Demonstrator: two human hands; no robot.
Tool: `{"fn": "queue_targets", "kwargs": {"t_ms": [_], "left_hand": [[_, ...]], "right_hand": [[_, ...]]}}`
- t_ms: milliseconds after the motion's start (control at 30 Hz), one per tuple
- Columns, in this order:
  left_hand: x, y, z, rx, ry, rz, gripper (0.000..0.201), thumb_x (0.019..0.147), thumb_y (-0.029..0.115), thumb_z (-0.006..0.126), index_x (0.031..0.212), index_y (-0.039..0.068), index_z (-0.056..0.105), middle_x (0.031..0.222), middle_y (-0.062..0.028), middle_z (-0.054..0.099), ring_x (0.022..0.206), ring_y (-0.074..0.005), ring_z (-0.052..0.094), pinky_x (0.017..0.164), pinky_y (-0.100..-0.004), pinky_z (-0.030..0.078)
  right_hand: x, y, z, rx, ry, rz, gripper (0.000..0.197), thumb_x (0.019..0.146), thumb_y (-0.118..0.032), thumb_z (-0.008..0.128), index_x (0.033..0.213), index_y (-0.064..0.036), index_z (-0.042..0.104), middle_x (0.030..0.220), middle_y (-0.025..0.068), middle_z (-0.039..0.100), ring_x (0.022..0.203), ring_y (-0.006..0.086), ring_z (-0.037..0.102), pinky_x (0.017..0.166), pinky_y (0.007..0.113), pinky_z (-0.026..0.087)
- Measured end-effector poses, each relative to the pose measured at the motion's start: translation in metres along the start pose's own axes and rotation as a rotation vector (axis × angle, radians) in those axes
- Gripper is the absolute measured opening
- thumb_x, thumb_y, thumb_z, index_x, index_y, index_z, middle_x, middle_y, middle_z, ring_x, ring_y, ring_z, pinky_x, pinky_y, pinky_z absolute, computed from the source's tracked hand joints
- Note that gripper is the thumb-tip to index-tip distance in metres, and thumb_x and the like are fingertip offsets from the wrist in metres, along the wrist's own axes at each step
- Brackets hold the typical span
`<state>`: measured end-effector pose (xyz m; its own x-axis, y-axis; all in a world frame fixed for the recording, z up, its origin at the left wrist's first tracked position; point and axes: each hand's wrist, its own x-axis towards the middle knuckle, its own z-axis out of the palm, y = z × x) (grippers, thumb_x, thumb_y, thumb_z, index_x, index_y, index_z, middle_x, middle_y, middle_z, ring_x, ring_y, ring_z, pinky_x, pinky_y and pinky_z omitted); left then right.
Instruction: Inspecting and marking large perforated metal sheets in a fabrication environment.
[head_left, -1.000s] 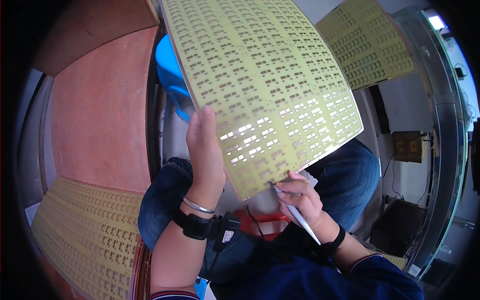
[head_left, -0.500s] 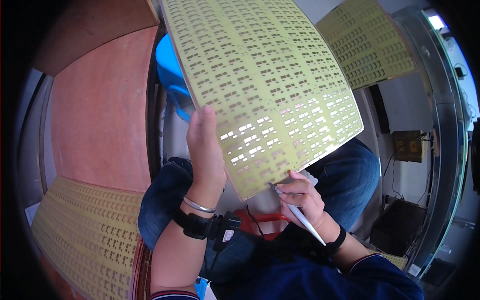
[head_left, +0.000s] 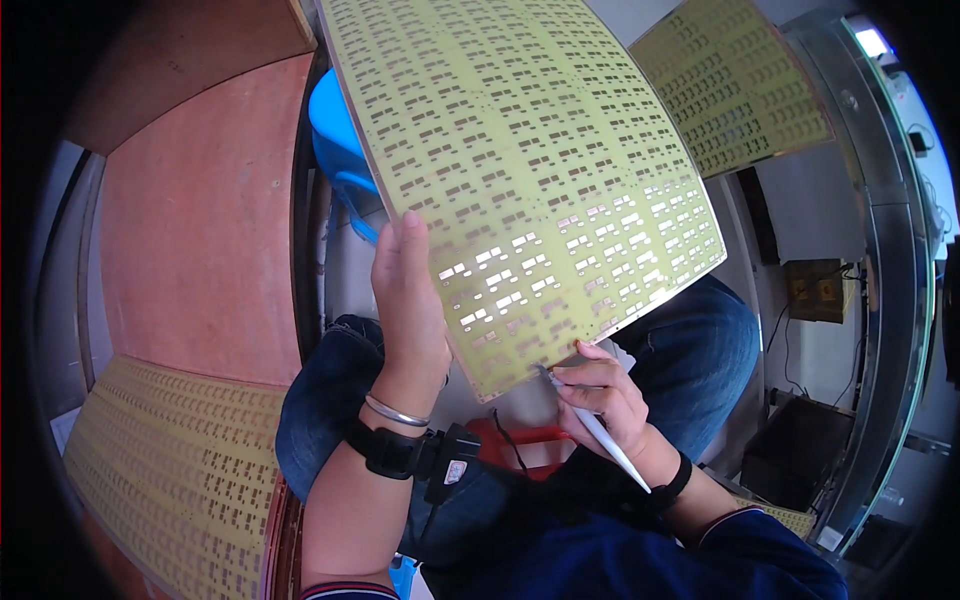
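Right of the blue stool (head_left: 338, 125), the yellow-green panel (head_left: 520, 150) is probably handling light, stiff, scratch-prone. The left hand (head_left: 405, 290) is gripping its stool-side edge, likely the safest hold; the right hand (head_left: 608, 395) is pinching a white tool (head_left: 606, 441).

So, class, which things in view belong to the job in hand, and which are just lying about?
Job in hand:
yellow-green panel, in the left hand
white pen-like tool, in the right hand
probably the similar panels stacked lower left

Apparently just lying about:
blue stool
brown box

Held panel (head_left: 540, 170) right of stack (head_left: 165, 455)
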<state>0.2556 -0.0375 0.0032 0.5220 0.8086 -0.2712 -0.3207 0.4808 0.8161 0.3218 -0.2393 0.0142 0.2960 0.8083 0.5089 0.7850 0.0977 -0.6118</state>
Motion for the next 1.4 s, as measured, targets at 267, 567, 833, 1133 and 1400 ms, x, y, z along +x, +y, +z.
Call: {"fn": "queue_targets", "kwargs": {"t_ms": [267,567,833,1133,1400], "left_hand": [[-0.0006,-0.0001,0.001,-0.004,-0.018,-0.005,0.038,0.098,0.032,0.044,0.116,-0.001,0.049,0.109,-0.0076,0.058,0.097,-0.0112,0.056,0.084,-0.0265,0.045],[0.0009,-0.0026,-0.0012,0.005,-0.01,-0.005,0.037,0.098,0.032,0.044,0.115,-0.001,0.05,0.107,-0.0073,0.058,0.096,-0.0112,0.056,0.084,-0.0263,0.045],[0.0003,-0.0009,0.001,-0.004,-0.003,-0.023,0.036,0.097,0.031,0.045,0.115,-0.001,0.049,0.106,-0.0071,0.058,0.096,-0.0112,0.056,0.084,-0.0266,0.045],[-0.002,0.0004,0.0042,-0.073,-0.006,-0.048,0.034,0.097,0.03,0.046,0.114,0.001,0.049,0.108,-0.0077,0.058,0.098,-0.0139,0.058,0.084,-0.0284,0.047],[0.0009,-0.003,-0.0016,-0.066,-0.022,-0.034,0.035,0.097,0.03,0.047,0.115,0.0,0.049,0.109,-0.0068,0.057,0.098,-0.0124,0.056,0.086,-0.0278,0.045]], "right_hand": [[-0.0001,0.0007,-0.0007,-0.007,-0.005,-0.004,0.025,0.067,0.004,0.071,0.086,-0.0051,0.056,0.094,0.01,0.063,0.086,0.0233,0.063,0.092,0.044,0.048],[-0.0007,0.0004,-0.002,-0.004,-0.036,-0.003,0.022,0.07,0.007,0.067,0.086,-0.0022,0.054,0.091,0.0155,0.065,0.088,0.0244,0.064,0.098,0.045,0.043],[-0.0012,0.0002,0.0001,-0.023,-0.018,-0.002,0.021,0.07,0.008,0.066,0.086,-0.0023,0.055,0.091,0.0148,0.065,0.087,0.0242,0.064,0.097,0.045,0.044],[0.0031,0.0041,0.0072,-0.123,0.036,-0.04,0.024,0.067,0.003,0.073,0.085,-0.0054,0.058,0.093,0.0092,0.062,0.084,0.022,0.062,0.089,0.044,0.049],[0.0003,0.0021,0.0019,-0.032,0.038,-0.035,0.024,0.067,0.004,0.071,0.085,-0.0046,0.059,0.093,0.0089,0.063,0.084,0.0227,0.062,0.089,0.044,0.049]]}}
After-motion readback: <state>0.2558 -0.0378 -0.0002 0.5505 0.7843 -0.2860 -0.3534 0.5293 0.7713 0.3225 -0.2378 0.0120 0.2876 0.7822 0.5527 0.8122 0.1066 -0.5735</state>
